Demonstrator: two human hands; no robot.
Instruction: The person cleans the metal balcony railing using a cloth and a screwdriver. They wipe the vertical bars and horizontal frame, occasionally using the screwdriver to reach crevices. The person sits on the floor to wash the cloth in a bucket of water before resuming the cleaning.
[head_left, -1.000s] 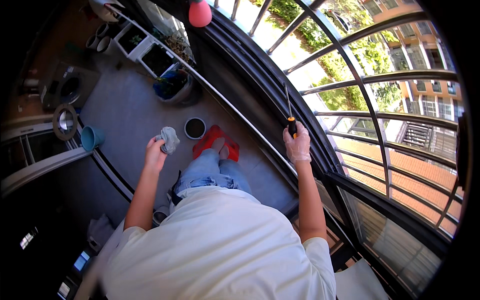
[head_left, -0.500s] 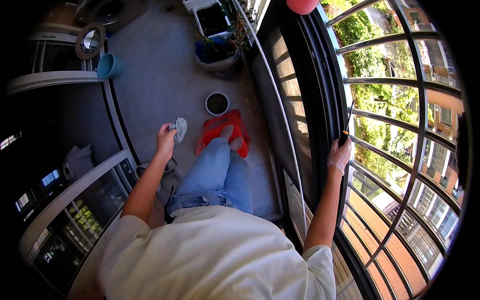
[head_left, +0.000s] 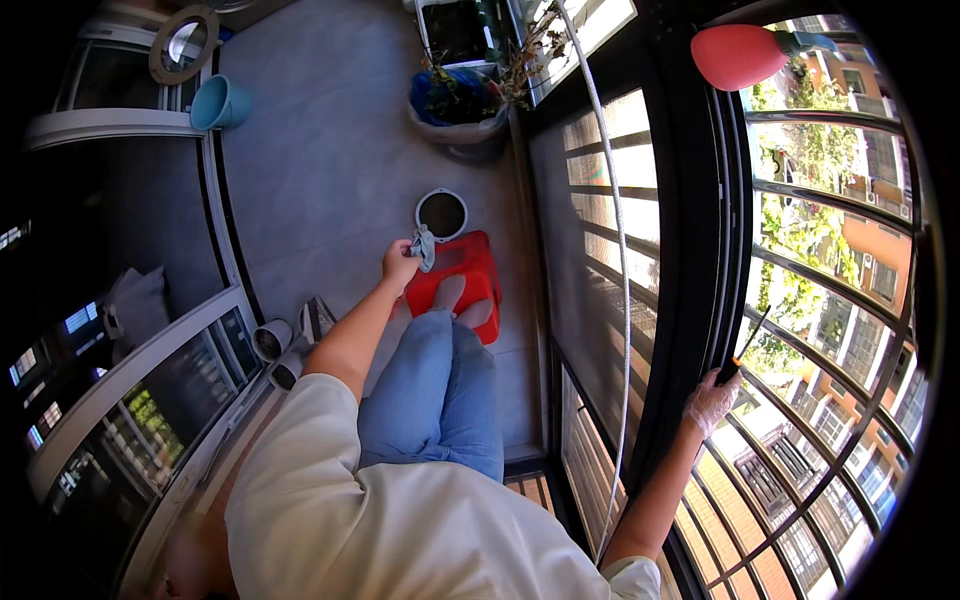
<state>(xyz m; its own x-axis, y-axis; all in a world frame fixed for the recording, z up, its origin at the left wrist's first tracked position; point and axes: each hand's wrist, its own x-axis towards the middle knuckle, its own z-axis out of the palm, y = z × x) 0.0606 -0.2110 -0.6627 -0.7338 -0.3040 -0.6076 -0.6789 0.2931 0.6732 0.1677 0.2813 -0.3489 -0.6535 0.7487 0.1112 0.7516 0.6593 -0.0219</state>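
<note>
A crumpled grey-green cloth [head_left: 424, 249] hangs from my left hand [head_left: 399, 264], whose fingers are closed on it; in the picture it overlaps the far edge of a red plastic stool [head_left: 482, 262]. Both my feet stand on that stool. My right hand [head_left: 712, 401], in a clear plastic glove, is wrapped round a screwdriver [head_left: 735, 366] with a black and orange handle. Its thin dark shaft points away from me, toward the window bars. That hand is beside the dark window frame [head_left: 733, 250]; whether it touches the frame I cannot tell.
A round bucket [head_left: 463, 207] of dark liquid stands just past the stool. A pink-red bottle [head_left: 735, 57] is at the window, upper right. Metal bars [head_left: 840, 198] cross the opening, and a pale cord [head_left: 621, 240] runs along the inner side. Planters [head_left: 462, 128] and a blue bucket [head_left: 221, 103] stand farther off.
My left hand has moved right and farther out with the cloth, now over the stool's far edge. The view has shifted, bringing the pink-red bottle fully in. My right hand still holds the screwdriver.
</note>
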